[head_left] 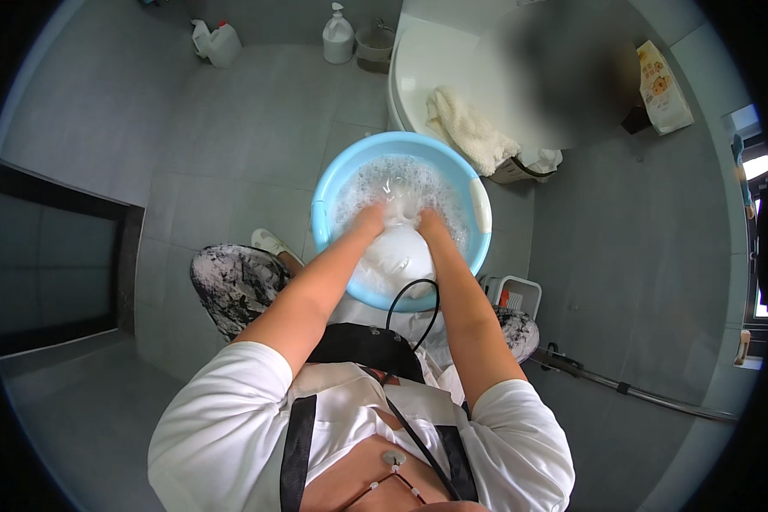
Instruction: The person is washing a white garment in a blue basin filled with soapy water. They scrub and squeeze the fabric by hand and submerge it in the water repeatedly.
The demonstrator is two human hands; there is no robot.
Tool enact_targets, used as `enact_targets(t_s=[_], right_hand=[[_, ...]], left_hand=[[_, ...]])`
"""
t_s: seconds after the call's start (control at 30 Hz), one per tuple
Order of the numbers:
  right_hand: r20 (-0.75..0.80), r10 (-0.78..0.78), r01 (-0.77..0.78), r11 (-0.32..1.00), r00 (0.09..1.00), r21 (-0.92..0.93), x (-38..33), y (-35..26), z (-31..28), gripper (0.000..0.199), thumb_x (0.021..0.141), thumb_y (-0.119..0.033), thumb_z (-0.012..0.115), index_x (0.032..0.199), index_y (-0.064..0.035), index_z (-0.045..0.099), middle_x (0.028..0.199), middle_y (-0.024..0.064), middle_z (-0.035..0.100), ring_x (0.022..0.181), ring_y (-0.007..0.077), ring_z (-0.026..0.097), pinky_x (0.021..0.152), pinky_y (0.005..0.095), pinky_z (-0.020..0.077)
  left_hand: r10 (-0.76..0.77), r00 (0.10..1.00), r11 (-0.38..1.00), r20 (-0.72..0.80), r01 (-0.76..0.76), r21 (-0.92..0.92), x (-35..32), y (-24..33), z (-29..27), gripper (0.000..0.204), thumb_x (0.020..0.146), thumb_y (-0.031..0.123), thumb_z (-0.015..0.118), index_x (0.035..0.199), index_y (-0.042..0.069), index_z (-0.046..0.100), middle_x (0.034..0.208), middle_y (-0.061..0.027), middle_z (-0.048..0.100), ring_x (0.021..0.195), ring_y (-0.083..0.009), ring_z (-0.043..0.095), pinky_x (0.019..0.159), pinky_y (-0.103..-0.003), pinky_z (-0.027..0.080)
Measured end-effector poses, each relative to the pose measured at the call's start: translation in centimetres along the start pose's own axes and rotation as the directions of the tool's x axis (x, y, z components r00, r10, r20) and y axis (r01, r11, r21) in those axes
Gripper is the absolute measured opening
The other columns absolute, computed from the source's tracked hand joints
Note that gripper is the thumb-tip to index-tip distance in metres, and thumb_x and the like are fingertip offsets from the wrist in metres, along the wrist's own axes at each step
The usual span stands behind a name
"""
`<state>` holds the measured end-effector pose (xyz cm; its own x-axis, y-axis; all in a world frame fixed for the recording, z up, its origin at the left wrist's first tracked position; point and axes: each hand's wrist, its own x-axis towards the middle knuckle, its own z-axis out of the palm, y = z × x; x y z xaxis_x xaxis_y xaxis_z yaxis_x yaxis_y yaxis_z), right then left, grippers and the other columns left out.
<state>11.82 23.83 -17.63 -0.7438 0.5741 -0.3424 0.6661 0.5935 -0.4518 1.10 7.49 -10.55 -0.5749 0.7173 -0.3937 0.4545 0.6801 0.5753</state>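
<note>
A light-blue round basin (322,224) stands between my knees, with foamy, bubbly water (363,177) in it. Both my hands are down in the suds, close together near the basin's middle. A wet white cloth (397,256) bulges up out of the water on my side of them. My left hand (373,215) is closed on the cloth's left part, its fingertips sunk in foam. On the right part, my right hand (429,220) grips the same cloth, its fingers also mostly hidden. Between the two hands the fabric is bunched and folded.
Behind the basin to the right is a white bathtub-like fixture (414,64) with a cream towel (469,128) over its edge. A white pump bottle (338,38) and a white jug (219,44) stand at the back. A metal pole (640,394) runs along the right.
</note>
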Motion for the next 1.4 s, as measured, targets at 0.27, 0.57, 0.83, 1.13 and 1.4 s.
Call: enact_targets(t_s=[0.27, 0.57, 0.83, 1.13, 1.4], right_hand=[[0.01, -0.006, 0.004, 0.981, 1.0, 0.193, -6.4, -7.2, -11.1, 0.038, 0.074, -0.02, 0.056, 0.108, -0.0023, 0.052, 0.101, 0.0159, 0.057, 0.089, 0.0276, 0.055, 0.077, 0.0355, 0.0428], [-0.138, 0.26, 0.103, 0.144, 0.956, 0.984, -7.8, -9.9, -10.0, 0.034, 0.074, -0.027, 0.061, 0.095, -0.0008, 0.057, 0.086, 0.0079, 0.059, 0.076, 0.0154, 0.054, 0.069, 0.0294, 0.0429], [-0.728, -0.28, 0.64, 0.718, 0.626, 0.273, -14.9, -18.7, -9.4, 0.023, 0.064, -0.014, 0.066, 0.082, -0.0056, 0.054, 0.101, 0.014, 0.055, 0.093, 0.0292, 0.053, 0.079, 0.0343, 0.0419], [-0.812, -0.113, 0.533, 0.804, 0.572, 0.264, -10.8, -15.9, -8.6, 0.019, 0.063, -0.01, 0.064, 0.08, -0.0058, 0.055, 0.083, 0.0132, 0.053, 0.079, 0.0313, 0.053, 0.067, 0.0358, 0.043], [-0.553, -0.047, 0.218, 0.944, 0.832, 0.248, -8.0, -11.7, -9.8, 0.023, 0.076, -0.029, 0.055, 0.082, -0.0072, 0.057, 0.075, 0.0171, 0.057, 0.07, 0.0374, 0.054, 0.064, 0.0414, 0.043]], left_hand=[[0.097, 0.972, 0.987, -0.212, -0.121, -0.104, -1.8, -0.4, -6.5, 0.039, 0.067, 0.017, 0.062, 0.103, 0.005, 0.056, 0.101, -0.0197, 0.054, 0.097, -0.0311, 0.052, 0.077, -0.038, 0.044], [0.036, 0.996, -0.515, 0.083, 0.089, -0.852, -2.0, 3.4, -5.1, 0.046, 0.073, 0.023, 0.062, 0.111, 0.003, 0.047, 0.111, -0.0128, 0.05, 0.102, -0.0241, 0.049, 0.086, -0.038, 0.039], [0.24, 0.96, -0.432, 0.142, 0.236, -0.87, -3.0, 5.3, -5.2, 0.027, 0.083, 0.035, 0.047, 0.09, 0.009, 0.049, 0.083, -0.0053, 0.054, 0.08, -0.0193, 0.054, 0.074, -0.034, 0.045], [-0.138, 0.953, -0.347, 0.268, 0.207, -0.915, -3.3, 7.4, -4.1, 0.039, 0.082, 0.044, 0.041, 0.092, 0.009, 0.056, 0.087, -0.0069, 0.059, 0.085, -0.0217, 0.055, 0.078, -0.035, 0.043], [-0.114, 0.949, -0.233, 0.295, 0.263, -0.936, -4.5, 7.7, -2.5, 0.031, 0.083, 0.033, 0.046, 0.097, 0.006, 0.053, 0.091, -0.0064, 0.058, 0.082, -0.0208, 0.057, 0.072, -0.035, 0.047]])
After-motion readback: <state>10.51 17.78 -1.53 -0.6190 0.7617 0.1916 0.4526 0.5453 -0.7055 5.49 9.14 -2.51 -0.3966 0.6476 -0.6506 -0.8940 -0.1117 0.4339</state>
